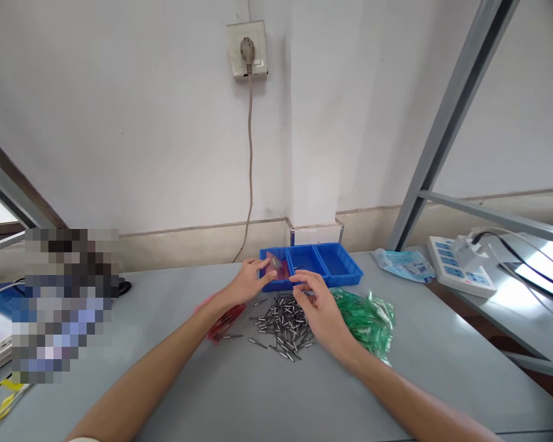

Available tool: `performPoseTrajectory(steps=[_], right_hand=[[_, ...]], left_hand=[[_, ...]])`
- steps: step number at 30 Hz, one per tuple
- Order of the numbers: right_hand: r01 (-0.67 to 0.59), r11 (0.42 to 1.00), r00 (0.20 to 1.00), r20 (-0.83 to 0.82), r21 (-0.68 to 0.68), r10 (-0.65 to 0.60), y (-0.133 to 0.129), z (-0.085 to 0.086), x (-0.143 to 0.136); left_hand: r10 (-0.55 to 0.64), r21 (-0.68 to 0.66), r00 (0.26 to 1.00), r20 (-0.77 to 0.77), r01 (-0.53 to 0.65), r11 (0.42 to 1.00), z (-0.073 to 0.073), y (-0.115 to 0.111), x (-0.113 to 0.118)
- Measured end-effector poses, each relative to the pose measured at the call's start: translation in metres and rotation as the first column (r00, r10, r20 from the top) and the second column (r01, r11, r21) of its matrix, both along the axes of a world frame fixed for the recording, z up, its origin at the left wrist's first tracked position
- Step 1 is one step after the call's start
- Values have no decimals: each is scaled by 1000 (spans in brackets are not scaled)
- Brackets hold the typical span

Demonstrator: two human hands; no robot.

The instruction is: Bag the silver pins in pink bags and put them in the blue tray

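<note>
A small red plastic bag [280,267] lies in the left compartment of the blue divided tray [321,282]. My left hand [246,286] reaches over the tray's front left corner, thumb and index finger on the left edge of that bag. To the right, my right hand [320,307] hovers with bent fingers apart from the thumb, and I see nothing between them. Below both hands spreads a loose pile of thin metal pins [286,325]. Red plastic bags [225,322] lie partly hidden under my left forearm. Green plastic bags [368,322] are heaped beside my right hand.
At the back right lie a blue-and-white packet [404,265] and a white power strip [458,267] with plugs and cables. A grey metal frame post [435,147] rises there. A cord [251,153] hangs from the wall socket. At the left sits a blurred-out area [64,307].
</note>
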State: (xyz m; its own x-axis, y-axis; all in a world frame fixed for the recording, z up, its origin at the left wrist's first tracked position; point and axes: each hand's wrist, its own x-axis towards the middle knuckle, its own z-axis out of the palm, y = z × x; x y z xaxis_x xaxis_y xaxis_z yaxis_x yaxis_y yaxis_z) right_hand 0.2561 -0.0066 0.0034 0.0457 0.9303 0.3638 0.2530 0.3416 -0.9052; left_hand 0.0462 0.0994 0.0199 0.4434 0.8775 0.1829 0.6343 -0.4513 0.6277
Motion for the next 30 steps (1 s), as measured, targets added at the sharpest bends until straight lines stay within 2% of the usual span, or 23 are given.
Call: performPoseTrajectory(steps=[7,9,14,22,24,27,30], right_hand=[[15,1000,999,34,12,-15,2,0,2],[14,1000,999,37,16,-14,2,-1,1],[14,1000,998,60,26,-16,3,-2,0],[21,998,996,83,55,-26,3,-3,1],[26,998,995,97,60,-31,4,-3,1],[31,997,993,108,64,-38,5,-4,2],[32,998,993,109,62,-39,6,-4,2]], left_hand=[[-26,109,979,-202,49,993,-2,-4,-4],[-12,160,974,-225,49,986,-2,-7,-5],[-72,160,956,-284,121,980,2,-14,-6],[-63,264,938,-340,160,951,8,-3,2],[-43,284,943,-331,143,948,14,-4,-7],[51,262,948,-314,35,964,27,-12,-41],[78,2,899,-431,-86,996,39,-29,-86]])
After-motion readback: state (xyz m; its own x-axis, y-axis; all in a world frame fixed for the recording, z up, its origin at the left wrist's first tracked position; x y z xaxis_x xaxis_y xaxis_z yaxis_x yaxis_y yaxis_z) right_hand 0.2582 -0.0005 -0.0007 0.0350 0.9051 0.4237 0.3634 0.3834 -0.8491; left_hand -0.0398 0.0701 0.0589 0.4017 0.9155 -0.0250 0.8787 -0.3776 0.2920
